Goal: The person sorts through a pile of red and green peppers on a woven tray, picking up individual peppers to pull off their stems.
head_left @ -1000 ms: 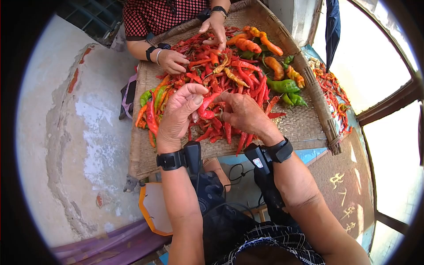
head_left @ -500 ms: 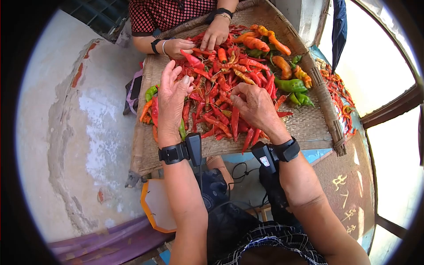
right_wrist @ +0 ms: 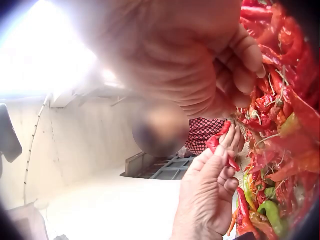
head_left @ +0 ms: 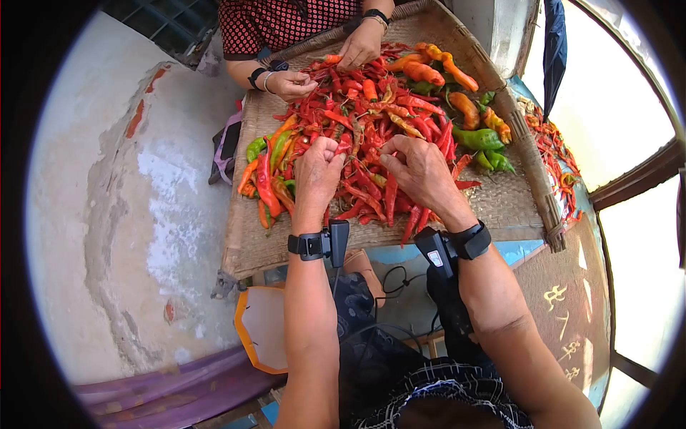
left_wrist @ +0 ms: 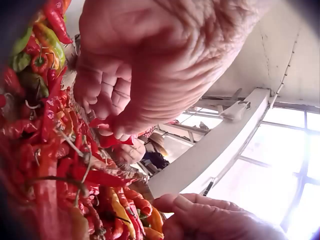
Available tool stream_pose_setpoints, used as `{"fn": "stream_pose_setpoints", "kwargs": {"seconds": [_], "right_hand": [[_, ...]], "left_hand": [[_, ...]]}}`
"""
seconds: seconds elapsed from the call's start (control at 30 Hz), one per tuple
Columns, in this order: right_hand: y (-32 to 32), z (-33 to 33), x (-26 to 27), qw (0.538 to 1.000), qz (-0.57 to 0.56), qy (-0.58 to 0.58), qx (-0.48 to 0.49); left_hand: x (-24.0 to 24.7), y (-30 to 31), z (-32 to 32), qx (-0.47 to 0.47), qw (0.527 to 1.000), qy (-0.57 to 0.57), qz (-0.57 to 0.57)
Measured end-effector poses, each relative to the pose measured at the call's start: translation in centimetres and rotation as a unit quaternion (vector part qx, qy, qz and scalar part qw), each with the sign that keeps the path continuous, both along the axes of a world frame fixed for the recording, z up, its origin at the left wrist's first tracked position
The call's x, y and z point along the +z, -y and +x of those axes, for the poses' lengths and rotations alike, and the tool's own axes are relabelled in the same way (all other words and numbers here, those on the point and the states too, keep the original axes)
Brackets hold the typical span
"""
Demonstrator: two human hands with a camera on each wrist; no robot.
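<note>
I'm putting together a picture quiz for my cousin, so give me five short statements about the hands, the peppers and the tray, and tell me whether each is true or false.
1. The camera wearer's left hand pinches a red pepper. True.
2. Only one person's hands are at the peppers. False: a second person's hands are at the far side.
3. In the head view, green peppers lie right of the heaped red peppers. True.
4. The wearer's wrists are bare. False: both have black straps.
5. The peppers between the wearer's hands lie on a woven tray. True.
</note>
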State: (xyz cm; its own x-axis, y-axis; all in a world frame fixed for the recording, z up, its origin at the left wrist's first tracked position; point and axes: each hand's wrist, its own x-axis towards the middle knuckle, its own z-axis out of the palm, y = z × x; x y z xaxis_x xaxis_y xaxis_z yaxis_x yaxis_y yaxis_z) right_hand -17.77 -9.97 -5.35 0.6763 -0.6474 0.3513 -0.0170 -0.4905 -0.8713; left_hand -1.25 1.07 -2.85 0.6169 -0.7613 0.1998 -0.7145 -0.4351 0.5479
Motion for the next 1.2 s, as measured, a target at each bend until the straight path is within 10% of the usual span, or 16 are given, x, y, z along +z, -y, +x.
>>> {"fn": "stream_pose_setpoints", "kwargs": {"seconds": [0.17, 0.43, 0.5, 0.57, 0.7, 0.77, 0.97, 1.1, 1.2], "right_hand": [[0.0, 0.1, 0.2, 1.0, 0.006, -0.014, -0.003], [0.2, -0.1, 0.2, 0.999, 0.017, -0.03, -0.013], [0.1, 0.1, -0.1, 1.0, -0.009, -0.009, -0.008], [-0.1, 0.1, 0.3, 1.0, -0.002, -0.015, -0.003], [-0.1, 0.0, 0.5, 1.0, 0.01, -0.023, -0.007], [0.0, 0.0, 0.6, 1.0, 0.016, -0.024, -0.005], [-0.1, 0.1, 0.2, 1.0, 0.016, -0.017, 0.005], [-0.3, -0.5, 0.8, 0.999, 0.034, -0.018, -0.011], [-0.4, -0.2, 0.4, 1.0, 0.025, -0.002, -0.007]], "left_hand": [[2.3, 0.9, -2.3, -0.021, 0.988, -0.053, -0.147], [4.3, -0.9, -1.0, -0.051, 0.966, -0.239, 0.086], [3.2, -0.3, 0.0, -0.033, 0.95, -0.309, -0.003], [2.3, 1.2, -0.2, 0.042, 0.91, -0.22, -0.349], [1.0, 0.2, 1.2, -0.011, 0.972, -0.195, -0.133], [0.8, 0.0, -0.3, -0.058, 0.997, 0.012, 0.049], [-0.5, 0.8, -1.2, -0.114, 0.984, 0.122, 0.058], [1.7, 0.5, -2.4, -0.067, 0.99, -0.087, -0.087], [0.9, 0.0, -2.7, -0.129, 0.988, 0.087, 0.01]]}}
